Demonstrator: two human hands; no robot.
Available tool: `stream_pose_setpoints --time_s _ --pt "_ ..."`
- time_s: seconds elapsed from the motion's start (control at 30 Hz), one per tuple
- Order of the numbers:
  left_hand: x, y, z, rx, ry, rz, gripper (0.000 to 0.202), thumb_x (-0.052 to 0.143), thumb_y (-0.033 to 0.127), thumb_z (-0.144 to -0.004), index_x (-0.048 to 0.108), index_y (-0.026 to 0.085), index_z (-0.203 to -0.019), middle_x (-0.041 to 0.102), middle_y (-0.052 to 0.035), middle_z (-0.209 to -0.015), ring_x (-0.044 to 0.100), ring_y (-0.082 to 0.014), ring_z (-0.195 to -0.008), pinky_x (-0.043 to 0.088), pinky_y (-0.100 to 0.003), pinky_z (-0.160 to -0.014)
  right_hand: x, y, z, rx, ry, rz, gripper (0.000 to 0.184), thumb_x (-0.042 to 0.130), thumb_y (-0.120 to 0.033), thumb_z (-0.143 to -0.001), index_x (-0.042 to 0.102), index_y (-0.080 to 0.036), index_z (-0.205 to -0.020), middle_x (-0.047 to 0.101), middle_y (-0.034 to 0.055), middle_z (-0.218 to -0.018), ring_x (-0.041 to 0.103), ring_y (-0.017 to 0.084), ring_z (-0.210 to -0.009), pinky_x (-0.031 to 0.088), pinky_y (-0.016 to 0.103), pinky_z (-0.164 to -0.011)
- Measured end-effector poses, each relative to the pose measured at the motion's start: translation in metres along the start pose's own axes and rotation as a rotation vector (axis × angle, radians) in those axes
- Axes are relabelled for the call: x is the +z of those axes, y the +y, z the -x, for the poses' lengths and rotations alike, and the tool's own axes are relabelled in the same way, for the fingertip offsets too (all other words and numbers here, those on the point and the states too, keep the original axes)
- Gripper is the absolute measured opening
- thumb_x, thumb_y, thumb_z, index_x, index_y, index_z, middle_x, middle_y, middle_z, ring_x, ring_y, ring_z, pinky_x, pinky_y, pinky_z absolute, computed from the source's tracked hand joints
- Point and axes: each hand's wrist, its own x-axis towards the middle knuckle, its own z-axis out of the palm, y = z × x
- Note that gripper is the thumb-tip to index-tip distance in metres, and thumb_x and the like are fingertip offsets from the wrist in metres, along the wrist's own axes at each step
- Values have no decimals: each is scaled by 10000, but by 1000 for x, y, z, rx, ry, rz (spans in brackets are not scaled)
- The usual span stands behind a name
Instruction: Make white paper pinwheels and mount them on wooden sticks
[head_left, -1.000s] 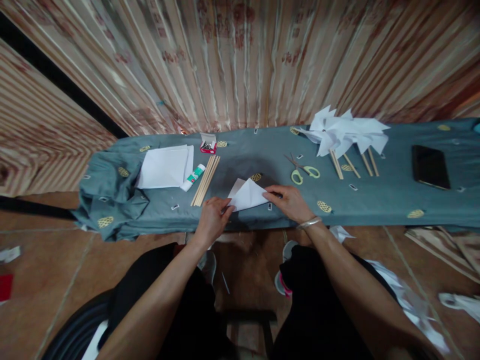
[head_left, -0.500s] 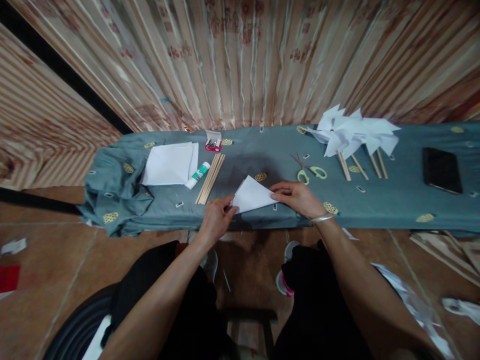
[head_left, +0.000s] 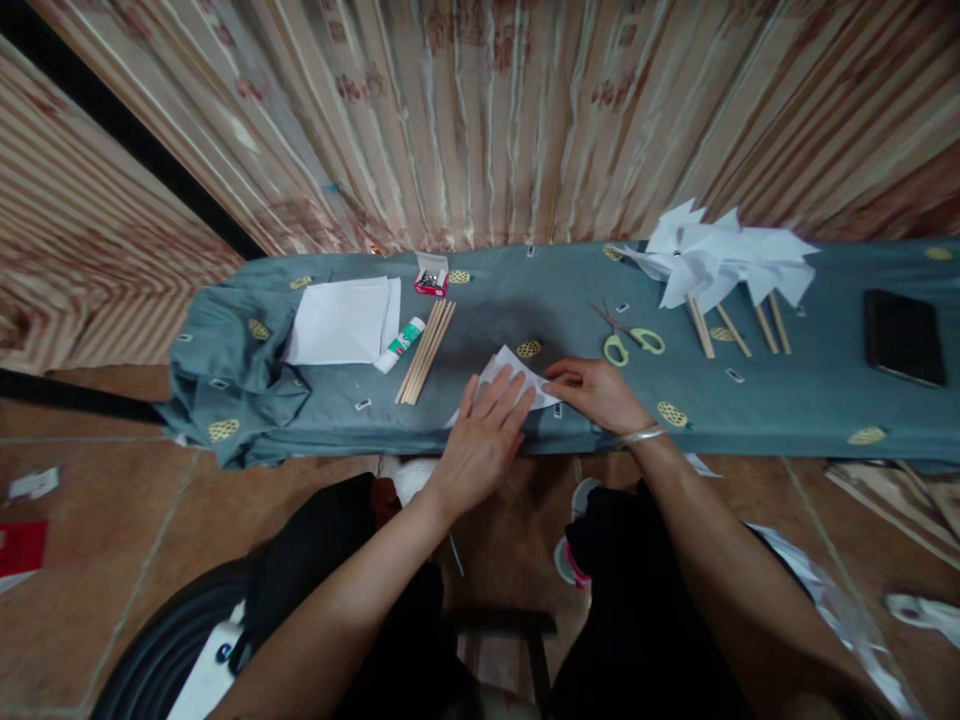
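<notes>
A white sheet of paper folded into a triangle (head_left: 510, 362) lies near the front edge of the cloth-covered bench. Across it my left hand (head_left: 484, 435) rests flat, fingers stretched out and slightly apart, covering much of the paper. At the triangle's right corner, my right hand (head_left: 596, 392) pinches the paper between thumb and fingers; a silver bangle is on that wrist. Left of the paper lie several wooden sticks (head_left: 426, 355) and a glue stick (head_left: 401, 345). Scissors with light green handles (head_left: 630, 340) lie open beyond my right hand.
A stack of white paper (head_left: 337, 322) and a small red box of pins (head_left: 431, 277) are at the left. Paper pinwheels (head_left: 724, 260) on sticks lie at the back right, with a black phone (head_left: 904, 337) farther right. A pleated curtain (head_left: 480, 120) hangs behind the bench.
My left hand has let go of the triangle's left corner and moved right, flattening over the paper. The right hand keeps its pinch. The view has shifted slightly.
</notes>
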Motion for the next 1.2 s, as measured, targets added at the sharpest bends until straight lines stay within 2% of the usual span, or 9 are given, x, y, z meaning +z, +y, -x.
stream_pose_setpoints --time_s 0.13,0.4,0.77,1.2 --pt "12 8 0 -50 -82 9 542 517 260 -919 378 86 -1413 364 -194 -1535 226 -324 -1471 219 -567 -1175 2 2 0 12 -2 -24 206 672 -320 -787 713 -190 -942 762 32 -767 708 194 -722 500 266 -627" --pt "18 6 6 -100 -143 38 631 573 291 -895 347 65 -1440 329 -212 -1548 217 -347 -1467 244 -549 -1172 -1 -5 4 42 11 23 217 665 -320 -801 720 -195 -969 766 29 -793 703 180 -702 512 273 -647" --pt "18 7 5 -116 -150 33 658 579 319 -894 335 59 -1447 317 -208 -1554 208 -363 -1467 217 -556 -1179 4 -4 3 30 75 46 228 661 -327 -812 718 -200 -993 776 39 -838 715 199 -747 516 297 -686" --pt "23 5 5 -114 -141 16 677 573 342 -892 311 74 -1456 326 -206 -1551 212 -359 -1467 205 -567 -1175 4 -7 3 52 73 90 227 660 -309 -821 724 -189 -1002 777 47 -855 719 200 -765 513 292 -699"
